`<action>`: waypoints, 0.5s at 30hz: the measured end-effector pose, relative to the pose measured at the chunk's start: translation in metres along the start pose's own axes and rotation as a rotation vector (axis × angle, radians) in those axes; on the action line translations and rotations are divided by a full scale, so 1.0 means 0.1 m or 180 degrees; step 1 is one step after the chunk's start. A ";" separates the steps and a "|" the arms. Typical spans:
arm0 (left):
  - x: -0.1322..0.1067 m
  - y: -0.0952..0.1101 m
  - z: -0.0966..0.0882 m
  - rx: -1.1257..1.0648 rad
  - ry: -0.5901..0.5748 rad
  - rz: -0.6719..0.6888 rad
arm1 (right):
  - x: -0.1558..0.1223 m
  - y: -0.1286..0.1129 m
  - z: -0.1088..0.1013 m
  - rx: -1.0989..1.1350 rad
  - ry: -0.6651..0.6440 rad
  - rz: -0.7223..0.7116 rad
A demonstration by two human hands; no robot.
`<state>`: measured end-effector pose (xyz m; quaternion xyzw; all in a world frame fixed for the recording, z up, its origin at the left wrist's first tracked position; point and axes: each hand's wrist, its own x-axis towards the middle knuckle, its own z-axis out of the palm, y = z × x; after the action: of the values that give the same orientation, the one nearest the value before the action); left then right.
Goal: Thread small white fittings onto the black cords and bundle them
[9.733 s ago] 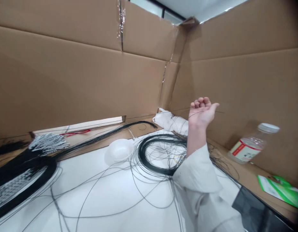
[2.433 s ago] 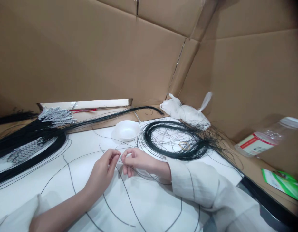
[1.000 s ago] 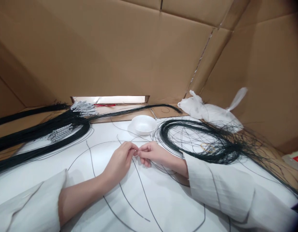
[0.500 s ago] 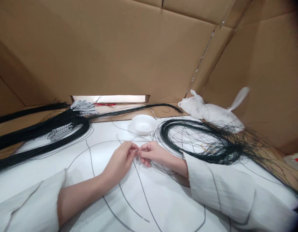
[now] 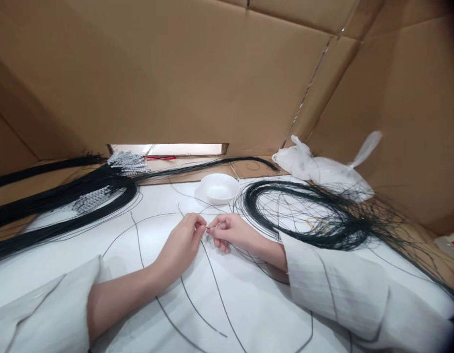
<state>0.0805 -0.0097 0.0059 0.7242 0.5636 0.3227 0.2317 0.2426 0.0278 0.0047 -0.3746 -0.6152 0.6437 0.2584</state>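
Note:
My left hand (image 5: pixel 181 240) and my right hand (image 5: pixel 234 233) meet over the white tabletop (image 5: pixel 263 304), fingertips almost touching. Each is closed in a pinch on a thin black wire (image 5: pixel 216 282), which trails from under the left fingers toward the front edge. A small dark end shows between the two pinches; its detail is too fine to make out. Another loose black wire (image 5: pixel 193 305) lies beside it. Just beyond my fingers stands a white bowl (image 5: pixel 219 189); what it contains cannot be seen.
A large coil of black wire (image 5: pixel 254 215) lies on the right, its ends tangled. Dark bundles (image 5: pixel 53 196) with black-and-white patterned pieces (image 5: pixel 128 163) fill the left. White plastic bags (image 5: pixel 322 169) sit at the back right. Cardboard walls (image 5: pixel 168 73) enclose the table.
My left fingertips have drawn slightly left, opening a small gap from the right fingertips, where a short dark piece now shows. The surrounding things have stayed put.

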 end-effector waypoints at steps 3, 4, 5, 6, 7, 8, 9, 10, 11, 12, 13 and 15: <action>-0.01 0.01 -0.01 0.0051 0.0041 -0.0015 | -0.01 -0.02 0.01 0.0039 0.0012 -0.0020; -0.01 0.02 -0.01 0.0058 0.0041 -0.0010 | -0.01 -0.02 0.01 0.0060 0.0010 -0.0033; 0.00 0.02 -0.01 0.0056 0.0034 -0.0006 | -0.01 -0.02 0.00 0.0078 0.0005 -0.0047; 0.00 0.03 -0.01 0.0050 0.0026 -0.0001 | -0.01 -0.02 0.00 0.0096 0.0000 -0.0058; 0.00 0.03 0.00 0.0040 0.0016 0.0004 | -0.01 -0.01 0.00 0.0109 -0.0007 -0.0066; 0.00 0.03 0.00 0.0025 0.0001 0.0011 | -0.01 -0.01 0.00 0.0119 -0.0011 -0.0074; 0.00 0.03 0.00 0.0004 -0.0018 0.0017 | -0.01 -0.01 0.00 0.0128 -0.0012 -0.0082; 0.00 0.03 0.00 -0.0021 -0.0039 0.0022 | -0.01 0.00 -0.01 0.0136 -0.0009 -0.0089; 0.00 0.03 0.00 -0.0052 -0.0056 0.0023 | 0.00 0.00 -0.01 0.0140 -0.0001 -0.0093; 0.00 0.03 0.00 -0.0091 -0.0077 0.0026 | 0.00 0.00 -0.01 0.0146 0.0014 -0.0099; 0.00 0.03 0.01 -0.0132 -0.0103 0.0032 | 0.00 0.00 0.00 0.0151 0.0020 -0.0105; 0.00 0.02 0.01 -0.0199 -0.0156 0.0049 | 0.00 0.01 0.00 0.0158 0.0008 -0.0121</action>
<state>0.0827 -0.0102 0.0070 0.7286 0.5419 0.3240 0.2654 0.2429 0.0275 0.0042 -0.3571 -0.6057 0.6534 0.2805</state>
